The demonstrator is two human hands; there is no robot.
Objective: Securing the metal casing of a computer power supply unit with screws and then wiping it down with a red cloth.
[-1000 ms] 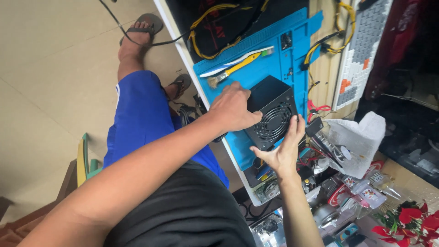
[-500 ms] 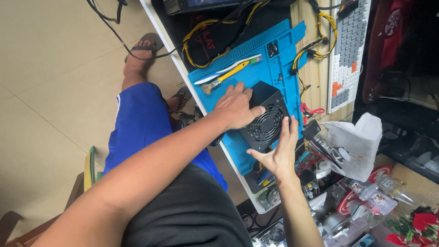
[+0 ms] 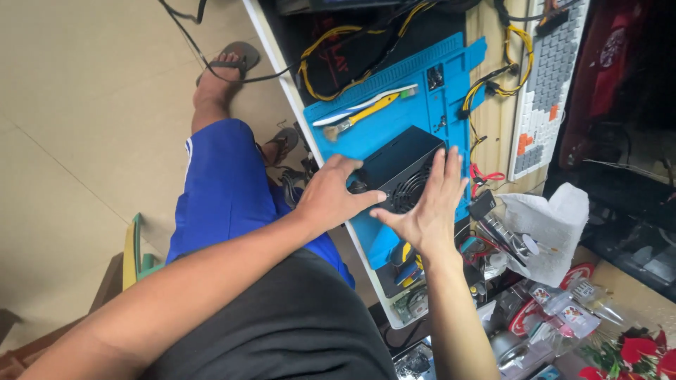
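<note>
- Head view: the person sits at the edge of a worktop (image 3: 331,193), and both bare hands meet at a black power supply box (image 3: 398,165) that lies on a blue work mat (image 3: 394,105).
- The left hand (image 3: 331,197) grips the near corner of the box, thumb stretched along its fan side and fingers curled over the dark top, so it is closed on the casing.
- The right hand (image 3: 426,207) is spread flat with fingers apart and pointing away from the person; it covers part of the round fan grille (whether the palm truly presses on it or only hangs just above, I cannot tell).
- The box sits toward the near half of the mat, tilted a little against the mat's edges.
- Beyond it on the mat lies a brush with a yellow handle (image 3: 362,112), beside a pale flat tool, well apart from both hands.
- Yellow cables (image 3: 338,35) loop over the dark area past the mat, and a keyboard (image 3: 546,77) with grey and orange keys stands near the far right edge.
- Just right of the right hand is a crumpled white bag (image 3: 553,225), with small tools and packets crowded around it.
- Below the worktop are blue shorts (image 3: 225,190) and a foot in a sandal (image 3: 225,63) on the tiled floor.
</note>
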